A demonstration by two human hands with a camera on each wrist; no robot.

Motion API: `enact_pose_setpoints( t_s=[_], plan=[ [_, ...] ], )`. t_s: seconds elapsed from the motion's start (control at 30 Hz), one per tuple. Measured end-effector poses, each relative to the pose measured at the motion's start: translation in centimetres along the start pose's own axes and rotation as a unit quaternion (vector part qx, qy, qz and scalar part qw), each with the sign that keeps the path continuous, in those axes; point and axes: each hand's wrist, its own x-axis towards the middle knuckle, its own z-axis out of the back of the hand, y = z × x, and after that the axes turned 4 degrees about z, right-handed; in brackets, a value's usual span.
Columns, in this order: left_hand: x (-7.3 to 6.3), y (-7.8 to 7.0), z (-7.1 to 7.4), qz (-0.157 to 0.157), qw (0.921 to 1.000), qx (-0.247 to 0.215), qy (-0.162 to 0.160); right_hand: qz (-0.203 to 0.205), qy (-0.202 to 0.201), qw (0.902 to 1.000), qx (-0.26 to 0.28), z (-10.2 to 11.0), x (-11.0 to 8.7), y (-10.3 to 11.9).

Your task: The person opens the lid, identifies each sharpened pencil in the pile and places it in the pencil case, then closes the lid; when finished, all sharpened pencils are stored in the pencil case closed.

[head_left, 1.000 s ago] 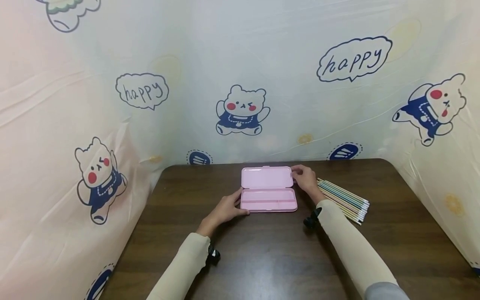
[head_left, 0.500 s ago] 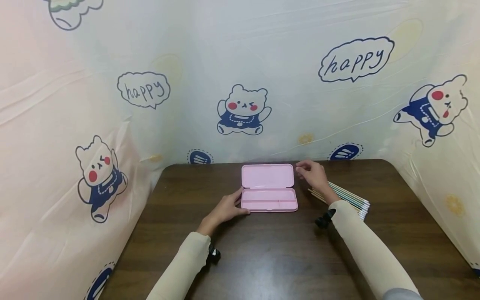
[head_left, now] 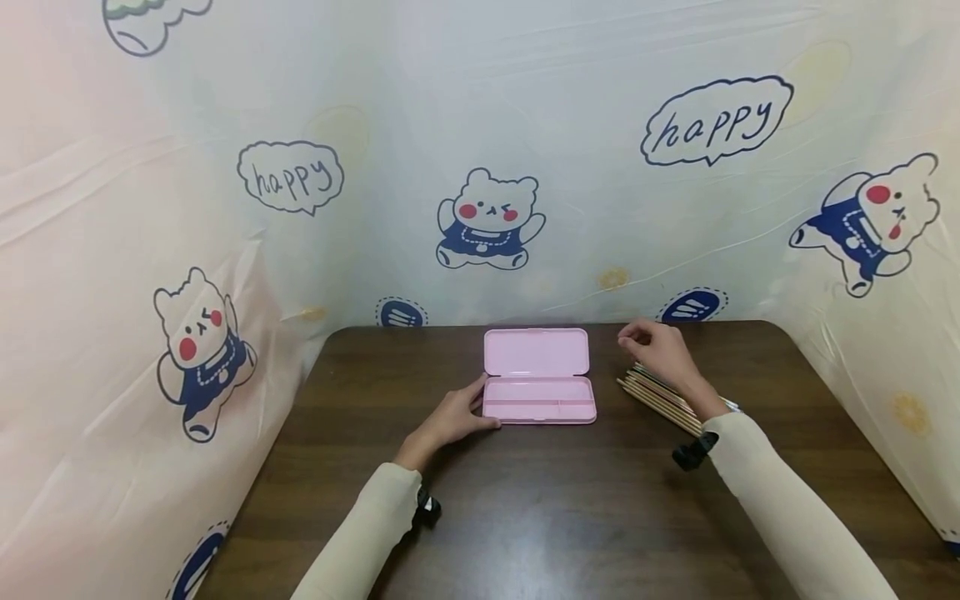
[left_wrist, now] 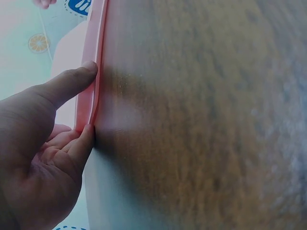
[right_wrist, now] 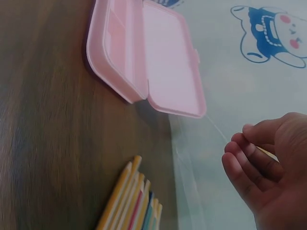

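Note:
A pink pencil case (head_left: 538,377) lies open on the dark wooden table (head_left: 540,508), its lid folded back toward the wall. My left hand (head_left: 450,417) rests at the case's left end. In the left wrist view the thumb (left_wrist: 72,81) and a fingertip (left_wrist: 85,139) press against the pink case's rim (left_wrist: 92,96). My right hand (head_left: 660,352) hovers over a bundle of coloured pencils (head_left: 660,398) to the right of the case, fingers loosely curled and empty. In the right wrist view the right hand (right_wrist: 264,167) hangs above the pencils (right_wrist: 132,201), with the case (right_wrist: 144,52) beyond.
A plastic sheet printed with bears and "happy" bubbles (head_left: 487,217) walls the table on the back and both sides. Bare tabletop stretches from the case to the near edge.
My right hand has left the case lid's right corner and moved right, over the pencils. The left hand and the case have stayed put.

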Motion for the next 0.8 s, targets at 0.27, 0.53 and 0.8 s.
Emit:
enact_pose_setpoints(
  t_s=[0.27,0.53,0.8],
  plan=[
    [-0.2,0.1,0.0,-0.001,1.0,0.0,-0.001,0.017,0.001,0.9985,-0.051,2.6,-2.2,0.0],
    [-0.1,0.3,-0.1,-0.02,0.9998,-0.001,-0.004,0.011,0.004,0.9971,-0.075,4.7,-4.8,-0.5],
    [0.0,0.3,-0.2,-0.014,0.9998,0.002,-0.01,0.012,0.015,0.9963,-0.084,6.1,-7.1,-2.1]
  ],
)
